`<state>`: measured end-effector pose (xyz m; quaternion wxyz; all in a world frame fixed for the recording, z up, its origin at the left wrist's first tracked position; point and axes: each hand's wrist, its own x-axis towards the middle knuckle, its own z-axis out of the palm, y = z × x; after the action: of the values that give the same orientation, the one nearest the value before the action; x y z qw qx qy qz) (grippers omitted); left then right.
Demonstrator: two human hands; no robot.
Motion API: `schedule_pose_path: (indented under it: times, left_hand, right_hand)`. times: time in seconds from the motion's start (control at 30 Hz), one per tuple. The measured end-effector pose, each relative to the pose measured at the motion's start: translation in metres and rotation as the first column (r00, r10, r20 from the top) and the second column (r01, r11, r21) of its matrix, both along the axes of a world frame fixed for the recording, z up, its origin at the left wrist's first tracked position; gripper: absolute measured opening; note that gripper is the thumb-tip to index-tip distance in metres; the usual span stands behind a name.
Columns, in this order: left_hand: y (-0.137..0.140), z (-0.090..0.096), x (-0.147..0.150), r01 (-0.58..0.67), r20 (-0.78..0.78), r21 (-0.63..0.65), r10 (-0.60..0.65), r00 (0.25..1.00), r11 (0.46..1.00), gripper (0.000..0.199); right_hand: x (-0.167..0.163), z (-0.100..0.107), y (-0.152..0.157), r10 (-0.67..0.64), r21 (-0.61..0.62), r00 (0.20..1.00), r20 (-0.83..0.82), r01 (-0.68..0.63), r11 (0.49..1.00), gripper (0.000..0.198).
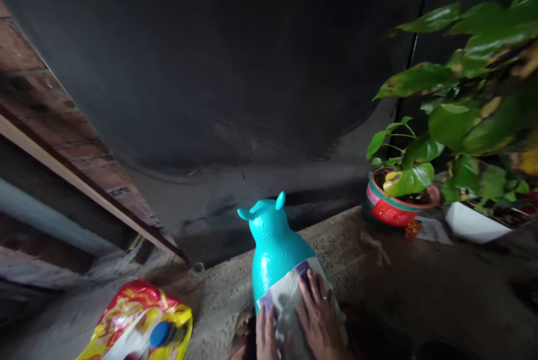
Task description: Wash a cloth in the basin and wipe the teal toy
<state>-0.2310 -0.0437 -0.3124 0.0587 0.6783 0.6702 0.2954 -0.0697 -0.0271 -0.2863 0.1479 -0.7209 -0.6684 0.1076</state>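
Observation:
A shiny turquoise animal-shaped toy (281,253), apparently inflatable, stands on the floor with its two-eared head turned away from me. Over its back lies a whitish cloth (286,292) with grey and purple patches. My right hand (317,315) rests flat on the cloth with its fingers spread, and a ring shows on one finger. At the bottom edge, my left hand (269,335) lies on the cloth's left side, fingers stretched out. Its lower part is cut off by the frame. The toy's lower body is hidden below the cloth and my hands.
A dark wall panel (235,68) rises behind the toy. To the left are a brick wall (96,164) and a red-and-yellow bag (143,292) with a blue-capped bottle (162,335) on it. Leafy plants grow in a red-green pot (395,208) and a white planter (474,222) at right.

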Motion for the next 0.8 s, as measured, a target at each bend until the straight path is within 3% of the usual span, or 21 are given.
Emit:
schedule_pose_path:
  times: [0.13,0.27,0.43,0.53,0.63,0.73,0.8]
  left_hand:
    - [0.02,-0.006,0.027,-0.059,-0.146,-0.159,0.036,0.989,0.985,0.055]
    - [0.059,0.012,0.027,-0.02,-0.144,-0.318,-0.028,0.989,0.948,0.059]
    - [0.085,0.027,0.022,-0.039,-0.158,-0.356,-0.019,0.987,0.933,0.06]
    - [0.078,0.022,0.023,-0.032,-0.183,-0.317,-0.028,0.983,0.948,0.058]
    - [0.058,0.005,0.019,-0.009,-0.193,-0.306,-0.053,0.98,0.952,0.056]
    - [0.036,-0.016,-0.006,0.076,-0.103,-0.335,-0.117,0.988,0.939,0.058]
    - [0.028,-0.028,-0.033,0.064,-0.018,-0.382,-0.077,0.997,0.922,0.061]
  right_hand:
    - [-0.004,0.013,0.027,-0.015,-0.137,1.0,0.025,0.019,0.99,0.054]
    - [-0.012,0.033,0.063,-0.046,-0.196,0.998,0.048,0.055,0.979,0.057]
    - [-0.021,0.053,0.088,-0.062,-0.251,0.995,0.072,0.078,0.965,0.058]
    - [-0.024,0.055,0.075,-0.076,-0.242,0.994,0.079,0.093,0.966,0.057]
    - [-0.024,0.045,0.041,-0.106,-0.207,0.99,0.094,0.123,0.97,0.056]
    - [-0.021,0.028,-0.004,-0.121,-0.235,0.988,0.1,0.141,0.962,0.058]
    - [-0.015,0.019,-0.029,-0.121,-0.263,0.988,0.096,0.142,0.954,0.062]
